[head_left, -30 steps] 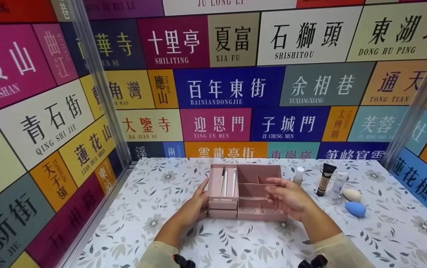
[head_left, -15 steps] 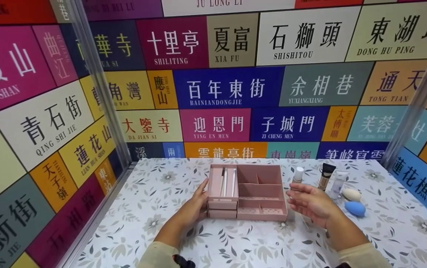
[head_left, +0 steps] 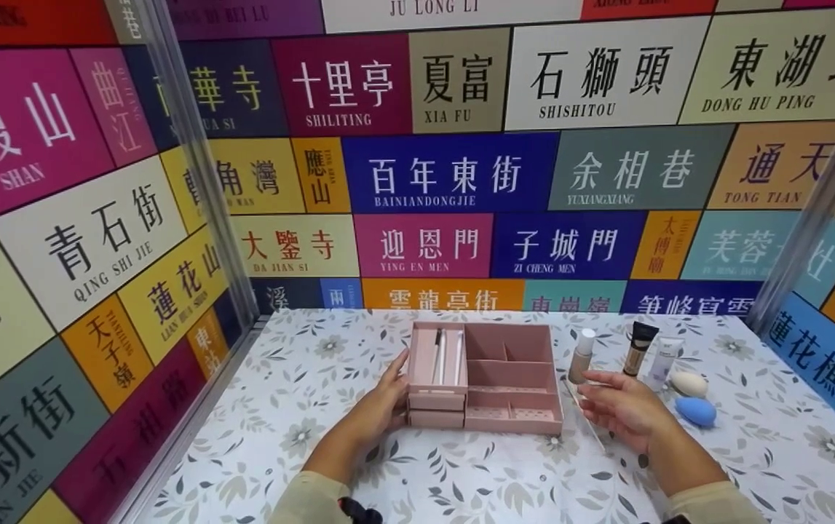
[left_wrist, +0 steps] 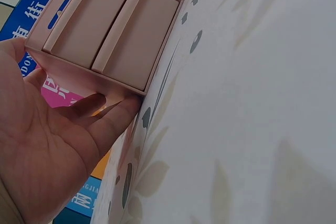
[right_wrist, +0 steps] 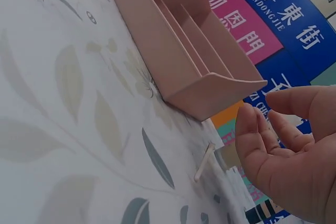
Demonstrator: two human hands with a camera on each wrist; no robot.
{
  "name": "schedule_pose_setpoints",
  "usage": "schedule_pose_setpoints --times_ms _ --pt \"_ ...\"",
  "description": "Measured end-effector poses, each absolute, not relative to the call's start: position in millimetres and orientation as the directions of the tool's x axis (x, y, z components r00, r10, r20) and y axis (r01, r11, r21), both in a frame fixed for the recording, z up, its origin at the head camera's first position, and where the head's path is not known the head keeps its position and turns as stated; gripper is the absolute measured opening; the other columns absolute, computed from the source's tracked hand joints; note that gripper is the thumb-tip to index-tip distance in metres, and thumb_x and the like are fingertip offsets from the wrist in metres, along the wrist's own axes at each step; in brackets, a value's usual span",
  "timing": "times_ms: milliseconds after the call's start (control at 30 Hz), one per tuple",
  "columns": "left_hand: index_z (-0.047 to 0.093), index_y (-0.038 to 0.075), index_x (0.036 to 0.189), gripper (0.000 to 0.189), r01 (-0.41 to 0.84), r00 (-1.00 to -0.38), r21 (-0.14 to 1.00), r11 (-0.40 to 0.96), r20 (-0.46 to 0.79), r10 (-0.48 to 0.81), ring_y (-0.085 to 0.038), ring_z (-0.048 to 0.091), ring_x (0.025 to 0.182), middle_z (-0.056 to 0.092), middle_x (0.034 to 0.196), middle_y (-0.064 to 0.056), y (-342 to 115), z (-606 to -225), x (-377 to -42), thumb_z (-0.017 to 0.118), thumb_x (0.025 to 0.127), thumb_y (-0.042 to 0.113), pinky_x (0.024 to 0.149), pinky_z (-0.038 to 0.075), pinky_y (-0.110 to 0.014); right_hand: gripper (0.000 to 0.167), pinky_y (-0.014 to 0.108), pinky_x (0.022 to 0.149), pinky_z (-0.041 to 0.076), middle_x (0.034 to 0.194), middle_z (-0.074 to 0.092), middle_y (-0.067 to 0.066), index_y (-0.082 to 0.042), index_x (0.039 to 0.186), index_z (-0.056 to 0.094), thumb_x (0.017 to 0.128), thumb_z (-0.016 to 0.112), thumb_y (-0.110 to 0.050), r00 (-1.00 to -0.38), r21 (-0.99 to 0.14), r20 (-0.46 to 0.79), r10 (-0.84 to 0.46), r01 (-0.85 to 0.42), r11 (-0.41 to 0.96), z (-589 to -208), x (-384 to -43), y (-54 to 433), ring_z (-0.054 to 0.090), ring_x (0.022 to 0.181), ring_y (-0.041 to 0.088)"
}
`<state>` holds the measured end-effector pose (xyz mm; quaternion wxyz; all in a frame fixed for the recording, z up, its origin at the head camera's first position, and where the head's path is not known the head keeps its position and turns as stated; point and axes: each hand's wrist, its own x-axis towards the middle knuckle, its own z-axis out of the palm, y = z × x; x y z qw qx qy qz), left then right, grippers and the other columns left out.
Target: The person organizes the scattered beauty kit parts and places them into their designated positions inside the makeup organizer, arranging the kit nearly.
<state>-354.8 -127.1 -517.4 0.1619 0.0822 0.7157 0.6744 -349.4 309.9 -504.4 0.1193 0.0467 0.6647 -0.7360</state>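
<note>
On the floral counter [head_left: 461, 480], the left hand [head_left: 390, 389], fingers extended, braces the central pink organizer [head_left: 510, 375] at left while the right hand [head_left: 622, 407], loosely spread and empty, hovers beside the bottle [head_left: 581, 356], apparently for pickup, requiring a pinch.

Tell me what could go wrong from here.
The right hand is close to the standing white-capped bottle, so a careless brush might tip it. The thin white stick lies loose on the table and could be nudged away. The left hand touches the side of the pink organizer; pressing too hard might slide it.
</note>
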Motion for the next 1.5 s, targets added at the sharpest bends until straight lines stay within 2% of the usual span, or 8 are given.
schedule_pose_setpoints --times_ms 200,400,633,800,967,1100,1267,1500 --pt "0.02 0.056 0.167 0.057 -0.096 -0.936 0.992 0.079 -0.118 0.331 -0.042 0.045 0.155 0.032 0.174 -0.022 -127.6 -517.5 -355.1 0.039 0.113 0.048 0.126 0.04 -0.061 0.067 0.027 0.084 0.065 0.105 0.075 -0.003 0.002 0.158 0.042 0.1 0.075 -0.014 -0.968 -0.97 -0.24 -0.066 0.243 -0.033 -517.9 -354.8 317.2 0.074 0.095 0.014" --pt "0.018 0.053 0.168 0.059 -0.09 -0.936 0.993 0.077 -0.111 0.334 -0.041 0.05 0.152 0.038 0.17 -0.024 -127.1 -518.6 -354.9 0.039 0.113 0.049 0.124 0.043 -0.06 0.069 0.03 0.083 0.065 0.106 0.08 0.001 0.004 0.158 0.041 0.101 0.074 -0.013 -0.969 -0.97 -0.245 -0.042 0.245 0.015 -529.0 -357.5 322.6 0.076 0.093 0.016" --pt "0.017 0.05 0.169 0.06 -0.094 -0.932 0.994 0.056 -0.108 0.347 -0.04 0.051 0.15 0.042 0.168 -0.025 -126.7 -519.8 -355.3 0.038 0.114 0.048 0.124 0.044 -0.059 0.067 0.029 0.081 0.065 0.111 0.079 0.003 0.009 0.156 0.041 0.1 0.073 -0.011 -0.978 -0.964 -0.207 -0.026 0.2 0.174 -537.1 -360.4 327.8 0.075 0.092 0.014" --pt "0.015 0.049 0.17 0.06 -0.086 -0.928 0.995 0.039 -0.095 0.361 -0.041 0.05 0.151 0.039 0.169 -0.027 -126.5 -521.2 -355.8 0.037 0.115 0.046 0.123 0.045 -0.059 0.064 0.028 0.08 0.065 0.12 0.077 0.015 0.012 0.15 0.048 0.095 0.075 -0.006 -0.983 -0.928 -0.183 -0.018 0.167 0.333 -534.8 -360.1 325.8 0.074 0.091 0.011" --pt "0.016 0.051 0.169 0.059 -0.091 -0.929 0.994 0.059 -0.106 0.355 -0.042 0.047 0.154 0.038 0.17 -0.025 -126.6 -521.1 -355.8 0.037 0.114 0.047 0.124 0.043 -0.059 0.066 0.028 0.077 0.062 0.123 0.073 0.019 0.008 0.145 0.055 0.087 0.083 -0.005 -0.985 -0.871 -0.17 -0.007 0.147 0.47 -529.8 -359.7 322.9 0.071 0.089 0.013" --pt "0.017 0.054 0.168 0.058 -0.102 -0.93 0.992 0.071 -0.12 0.347 -0.04 0.047 0.154 0.039 0.171 -0.023 -126.8 -519.6 -355.9 0.038 0.113 0.049 0.125 0.042 -0.059 0.071 0.027 0.079 0.058 0.126 0.071 0.021 0.005 0.144 0.058 0.081 0.088 -0.008 -0.99 -0.823 -0.14 -0.02 0.105 0.559 -526.8 -359.0 319.7 0.069 0.098 0.017" --pt "0.019 0.057 0.166 0.058 -0.106 -0.933 0.991 0.083 -0.128 0.336 -0.039 0.046 0.155 0.039 0.171 -0.021 -127.4 -517.8 -356.8 0.04 0.112 0.053 0.126 0.041 -0.06 0.069 0.029 0.084 0.053 0.125 0.073 0.019 0.002 0.14 0.062 0.078 0.089 -0.01 -0.995 -0.752 -0.097 -0.026 0.056 0.657 -524.9 -358.6 315.0 0.067 0.11 0.026" --pt "0.019 0.057 0.166 0.057 -0.103 -0.932 0.992 0.078 -0.124 0.34 -0.041 0.046 0.155 0.039 0.171 -0.023 -128.5 -519.5 -356.5 0.038 0.113 0.05 0.125 0.041 -0.061 0.066 0.035 0.087 0.054 0.123 0.075 0.016 0.0 0.137 0.065 0.077 0.089 -0.009 -0.996 -0.705 -0.091 -0.015 0.053 0.708 -523.5 -358.9 311.3 0.067 0.111 0.028"
